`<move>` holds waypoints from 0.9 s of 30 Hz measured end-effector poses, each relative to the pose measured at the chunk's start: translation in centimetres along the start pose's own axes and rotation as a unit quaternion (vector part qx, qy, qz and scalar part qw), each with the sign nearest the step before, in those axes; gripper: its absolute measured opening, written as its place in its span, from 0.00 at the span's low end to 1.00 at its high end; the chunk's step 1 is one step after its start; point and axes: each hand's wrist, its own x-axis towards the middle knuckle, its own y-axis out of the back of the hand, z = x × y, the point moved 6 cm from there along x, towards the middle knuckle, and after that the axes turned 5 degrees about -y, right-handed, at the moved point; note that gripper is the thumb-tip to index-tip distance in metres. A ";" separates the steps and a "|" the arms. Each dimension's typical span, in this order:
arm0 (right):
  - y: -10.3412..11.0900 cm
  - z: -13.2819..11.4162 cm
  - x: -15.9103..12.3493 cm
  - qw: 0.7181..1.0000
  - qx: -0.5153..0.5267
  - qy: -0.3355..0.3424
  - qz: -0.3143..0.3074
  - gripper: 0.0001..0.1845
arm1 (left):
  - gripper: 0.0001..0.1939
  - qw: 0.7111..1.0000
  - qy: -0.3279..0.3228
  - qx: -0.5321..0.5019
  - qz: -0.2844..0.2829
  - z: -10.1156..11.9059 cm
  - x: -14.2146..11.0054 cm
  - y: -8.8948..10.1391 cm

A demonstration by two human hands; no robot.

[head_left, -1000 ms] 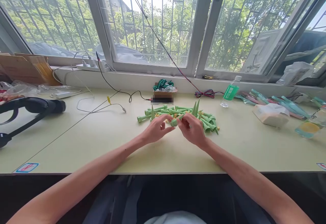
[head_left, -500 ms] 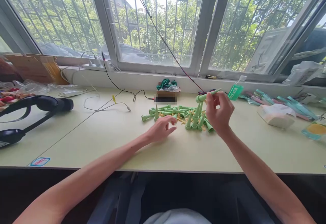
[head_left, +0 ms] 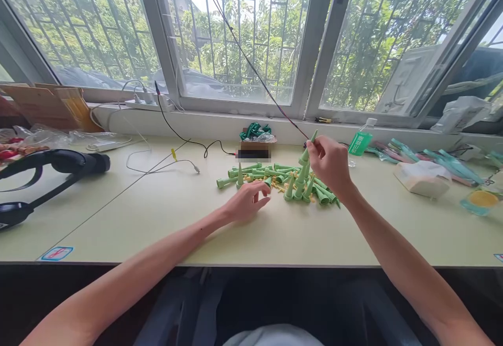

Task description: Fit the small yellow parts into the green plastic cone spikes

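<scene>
Between the fingertips of my right hand (head_left: 330, 163) is a green plastic spike (head_left: 305, 157), cone-shaped, held upright with its tip upward. It sits directly over a stack of green spikes (head_left: 301, 184); whether it touches the top one I cannot tell. More spikes stand on their wide ends beside the stack. My left hand (head_left: 248, 202) rests on the table with fingers loosely bent and apart, holding nothing. Near it stands a single upright spike (head_left: 240, 177). Behind the hands, many spikes lie in a loose pile (head_left: 257, 166), mixed with small yellow pieces (head_left: 279, 188).
A small cardboard box (head_left: 255, 148) with green plastic stands behind the pile. A bottle with a green label (head_left: 360, 141) and a white-topped packet (head_left: 423, 178) are to the right. At left lie a black headset (head_left: 74, 161) and a white cable (head_left: 168, 163). A dark cord slants down across the window.
My right hand has turned the spike from nearly level to upright and brought it left over the stack. My left hand has stayed in place on the table.
</scene>
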 end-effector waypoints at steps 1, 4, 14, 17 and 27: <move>-0.2 0.0 -0.1 1.000 -0.003 -0.003 -0.011 0.15 | 0.05 1.000 -0.001 0.001 -0.002 0.0 0.0 0.0; -0.5 0.0 -0.5 0.999 -0.012 -0.015 -0.037 0.15 | 0.06 1.000 0.000 0.001 -0.005 0.0 -0.1 -0.1; -1.1 0.1 -1.1 0.998 -0.024 -0.033 -0.052 0.16 | 0.06 1.000 -0.008 0.001 -0.017 0.0 -0.2 -0.1; -0.7 0.3 -1.1 0.998 -0.034 -0.046 -0.041 0.16 | 0.07 1.000 -0.004 0.004 -0.019 0.0 -0.1 -0.1; -2.3 -5.7 -5.0 0.995 -0.012 0.095 0.023 0.13 | 0.07 0.992 0.030 0.055 0.109 -0.8 0.3 2.5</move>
